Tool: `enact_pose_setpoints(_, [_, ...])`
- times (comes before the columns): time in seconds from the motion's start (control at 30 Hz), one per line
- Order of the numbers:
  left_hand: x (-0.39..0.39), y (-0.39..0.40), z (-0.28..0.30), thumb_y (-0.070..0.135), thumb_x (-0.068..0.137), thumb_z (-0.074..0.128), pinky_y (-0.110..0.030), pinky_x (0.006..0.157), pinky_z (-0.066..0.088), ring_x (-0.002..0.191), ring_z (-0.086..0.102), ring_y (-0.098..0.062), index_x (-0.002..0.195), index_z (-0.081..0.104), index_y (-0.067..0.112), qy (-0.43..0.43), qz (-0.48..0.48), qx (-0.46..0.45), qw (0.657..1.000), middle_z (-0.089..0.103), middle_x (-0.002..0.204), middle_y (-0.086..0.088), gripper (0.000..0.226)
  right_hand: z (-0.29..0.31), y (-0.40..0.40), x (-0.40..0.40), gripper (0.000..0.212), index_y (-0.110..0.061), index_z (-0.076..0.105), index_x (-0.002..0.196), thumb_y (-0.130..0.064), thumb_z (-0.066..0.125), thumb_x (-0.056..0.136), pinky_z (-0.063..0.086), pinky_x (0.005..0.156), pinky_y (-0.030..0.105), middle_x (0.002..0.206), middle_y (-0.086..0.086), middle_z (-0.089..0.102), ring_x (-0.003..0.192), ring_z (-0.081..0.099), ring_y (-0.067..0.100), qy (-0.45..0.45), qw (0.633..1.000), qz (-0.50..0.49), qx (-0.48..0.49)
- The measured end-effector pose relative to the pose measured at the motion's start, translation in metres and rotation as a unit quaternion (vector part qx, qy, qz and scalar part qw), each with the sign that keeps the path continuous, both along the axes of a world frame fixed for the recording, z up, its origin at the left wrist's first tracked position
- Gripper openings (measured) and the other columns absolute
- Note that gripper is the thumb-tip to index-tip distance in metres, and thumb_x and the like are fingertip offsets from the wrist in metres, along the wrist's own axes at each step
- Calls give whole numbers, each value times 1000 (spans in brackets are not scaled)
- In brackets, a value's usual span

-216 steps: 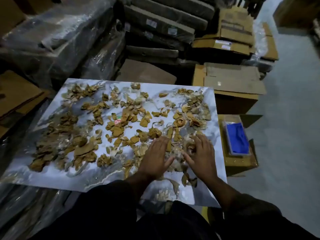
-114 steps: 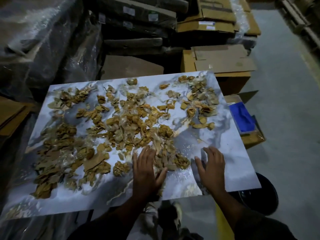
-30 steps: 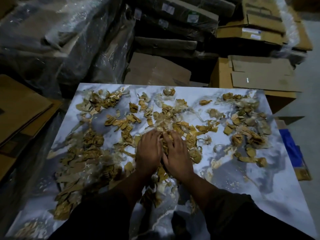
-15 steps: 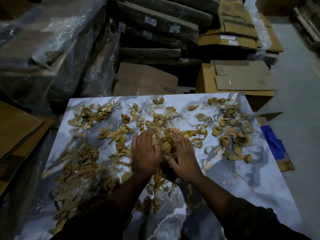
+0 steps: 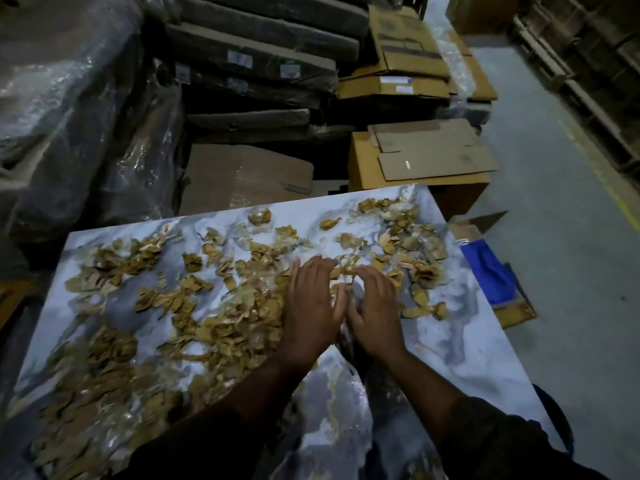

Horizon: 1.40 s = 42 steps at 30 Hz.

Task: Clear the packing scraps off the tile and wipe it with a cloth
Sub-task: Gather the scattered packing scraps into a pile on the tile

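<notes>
Tile [image 5: 460, 344] strewn with scraps [image 5: 221, 327]; left hand [image 5: 313, 306], right hand [image 5: 375, 311] flat, unclenched. Box [image 5: 517, 308] beside it holds, apparently, blue cloth [image 5: 488, 271].

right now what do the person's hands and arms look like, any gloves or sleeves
Both hands are bare: no gloves, rings or watch show on the left hand or the right hand. The forearms are uncovered from the wrists. Near the elbows each arm goes into a dark sleeve, plain, with no visible markings in the dim light.
</notes>
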<state>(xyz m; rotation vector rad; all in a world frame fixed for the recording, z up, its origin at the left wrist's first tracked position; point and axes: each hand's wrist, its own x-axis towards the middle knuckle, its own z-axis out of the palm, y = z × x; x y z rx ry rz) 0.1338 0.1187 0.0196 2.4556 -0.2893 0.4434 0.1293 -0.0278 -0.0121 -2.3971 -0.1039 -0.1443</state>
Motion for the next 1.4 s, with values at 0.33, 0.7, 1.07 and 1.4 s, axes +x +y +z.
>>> enact_pose_setpoints(0.33, [25, -101, -32, 34, 100, 56, -29, 101, 42, 128, 46, -17, 135, 52, 19, 107, -63, -20, 992, 52, 135, 1, 38, -12, -126, 21, 50, -12, 54, 132, -29, 72, 88, 41, 107, 38, 130, 8, 55, 124, 48, 25, -22, 997, -72, -30])
enact_pose_setpoints(0.7, [72, -142, -68, 58, 102, 44, -28, 123, 9, 156, 9, -16, 160, 21, 16, 177, 8, 28, 984, 14, 170, -2, 76, -30, -185, 145, 77, -19, 37, 153, -45, 70, 88, 28, 118, 44, 160, 6, 32, 147, 27, 26, 67, 992, 33, -104])
enact_pose_setpoints(1.07, [45, -154, -84, 33, 97, 56, -52, 117, 37, 144, 42, -33, 144, 47, -4, 95, 30, -8, 995, 49, 150, -19, 60, -37, -170, 130, 37, -19, 60, 123, -40, 62, 93, 38, 111, 43, 140, 6, 48, 136, 40, 23, -57, 994, 92, -11])
enact_pose_setpoints(1.4, [87, -153, -67, 22, 98, 59, -47, 119, 35, 143, 41, -35, 146, 43, -6, 67, 63, -19, 996, 47, 150, -22, 58, -24, -125, 257, 80, -35, 36, 155, -57, 69, 85, 16, 122, 53, 164, 1, 27, 152, 19, 27, 70, 949, 225, -211])
